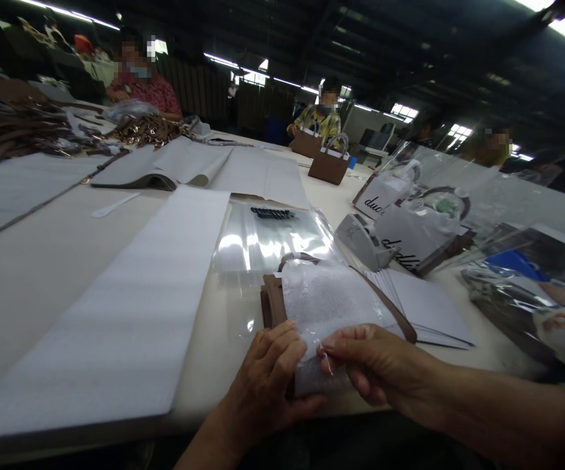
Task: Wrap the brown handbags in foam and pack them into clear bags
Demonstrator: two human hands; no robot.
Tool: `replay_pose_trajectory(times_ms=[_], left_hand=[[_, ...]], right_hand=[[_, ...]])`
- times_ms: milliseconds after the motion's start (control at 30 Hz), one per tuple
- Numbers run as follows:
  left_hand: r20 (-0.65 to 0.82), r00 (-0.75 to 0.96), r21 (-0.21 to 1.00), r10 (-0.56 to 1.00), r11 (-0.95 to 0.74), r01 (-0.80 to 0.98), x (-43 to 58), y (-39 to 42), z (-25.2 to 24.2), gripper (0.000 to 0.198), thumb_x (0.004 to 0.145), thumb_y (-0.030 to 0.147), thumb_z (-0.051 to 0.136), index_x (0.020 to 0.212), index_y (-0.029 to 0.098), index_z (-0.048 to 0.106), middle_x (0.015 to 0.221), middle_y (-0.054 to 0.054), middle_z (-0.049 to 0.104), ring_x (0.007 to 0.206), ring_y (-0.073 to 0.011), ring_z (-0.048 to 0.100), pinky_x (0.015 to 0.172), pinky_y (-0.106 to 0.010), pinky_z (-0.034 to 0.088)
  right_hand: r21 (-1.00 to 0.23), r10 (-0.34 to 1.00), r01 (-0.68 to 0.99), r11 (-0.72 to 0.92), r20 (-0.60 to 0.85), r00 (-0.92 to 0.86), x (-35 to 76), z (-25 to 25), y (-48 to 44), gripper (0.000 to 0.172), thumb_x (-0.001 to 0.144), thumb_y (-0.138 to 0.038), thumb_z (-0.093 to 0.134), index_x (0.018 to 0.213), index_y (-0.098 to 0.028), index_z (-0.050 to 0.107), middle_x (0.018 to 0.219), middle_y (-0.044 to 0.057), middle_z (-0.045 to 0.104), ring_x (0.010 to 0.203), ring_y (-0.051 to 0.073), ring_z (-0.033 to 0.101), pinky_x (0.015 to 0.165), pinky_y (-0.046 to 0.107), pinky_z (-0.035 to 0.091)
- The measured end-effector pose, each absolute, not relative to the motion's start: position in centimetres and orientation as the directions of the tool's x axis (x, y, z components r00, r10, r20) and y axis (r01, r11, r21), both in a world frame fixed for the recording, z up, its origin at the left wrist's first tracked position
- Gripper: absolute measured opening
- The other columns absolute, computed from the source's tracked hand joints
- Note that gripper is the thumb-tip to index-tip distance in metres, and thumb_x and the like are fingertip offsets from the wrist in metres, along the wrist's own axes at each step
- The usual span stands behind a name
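Fingers (282, 356) of both hands pinch foam wrap (326, 303) — tape dispenser (363, 240), cards (427, 307) beside.

My left hand (267, 385) and right hand (375, 372) are covering the near end of the foam sheet (326, 303), and the sheet is hiding most of the brown bag (273, 301) under it. My forearms are running off the bottom edge. The black print on the plastic bag (273, 238) is blurring too much to read. Along the bench's (32, 274) right edge, glare is masking what the clear wrap (522, 294) is holding.
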State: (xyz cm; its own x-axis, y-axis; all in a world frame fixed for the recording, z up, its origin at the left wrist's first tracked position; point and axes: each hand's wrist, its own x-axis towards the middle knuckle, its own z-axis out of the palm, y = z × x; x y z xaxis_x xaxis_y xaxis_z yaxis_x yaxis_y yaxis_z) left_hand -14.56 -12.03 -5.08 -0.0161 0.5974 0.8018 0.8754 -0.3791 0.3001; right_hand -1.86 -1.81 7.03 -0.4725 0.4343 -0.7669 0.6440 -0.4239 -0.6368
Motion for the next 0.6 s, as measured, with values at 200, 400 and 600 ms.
replay_pose_trajectory(times_ms=[200, 400, 600], left_hand=[[0.737, 0.035, 0.268, 0.675, -0.339, 0.902, -14.8, -12.1, -4.0, 0.064, 0.071, 0.045, 0.064, 0.119, 0.009, 0.044, 0.101, -0.013, 0.055, 0.107, -0.0259, 0.049, 0.088, -0.038, 0.047], [0.742, 0.015, 0.278, 0.670, -0.327, 0.903, -14.7, -12.0, -3.6, 0.057, 0.068, 0.047, 0.067, 0.110, 0.011, 0.053, 0.098, -0.012, 0.055, 0.104, -0.0256, 0.050, 0.084, -0.037, 0.050], [0.715, 0.096, 0.235, 0.692, -0.368, 0.899, -15.1, -11.7, -3.8, 0.058, 0.069, 0.050, 0.065, 0.110, 0.011, 0.052, 0.114, -0.012, 0.058, 0.109, -0.0256, 0.048, 0.088, -0.037, 0.048]], right_hand=[[-0.650, 0.420, 0.634, -0.420, -0.758, -0.499, -2.0, 6.3, -1.2, 0.023, 0.080, -0.023, 0.052, 0.063, -0.009, 0.055, 0.047, -0.003, 0.049, 0.029, 0.000, 0.035, 0.029, 0.011, 0.024], [-0.619, 0.384, 0.659, -0.428, -0.784, -0.487, -1.4, 6.4, -2.1, 0.016, 0.080, -0.021, 0.050, 0.095, -0.014, 0.050, 0.053, -0.004, 0.053, 0.033, 0.003, 0.041, 0.029, 0.010, 0.028], [-0.488, 0.238, 0.754, -0.440, -0.873, -0.426, 0.6, 7.0, -4.0, 0.020, 0.084, -0.027, 0.039, 0.075, -0.013, 0.051, 0.049, -0.003, 0.049, 0.030, 0.003, 0.036, 0.029, 0.013, 0.025]])
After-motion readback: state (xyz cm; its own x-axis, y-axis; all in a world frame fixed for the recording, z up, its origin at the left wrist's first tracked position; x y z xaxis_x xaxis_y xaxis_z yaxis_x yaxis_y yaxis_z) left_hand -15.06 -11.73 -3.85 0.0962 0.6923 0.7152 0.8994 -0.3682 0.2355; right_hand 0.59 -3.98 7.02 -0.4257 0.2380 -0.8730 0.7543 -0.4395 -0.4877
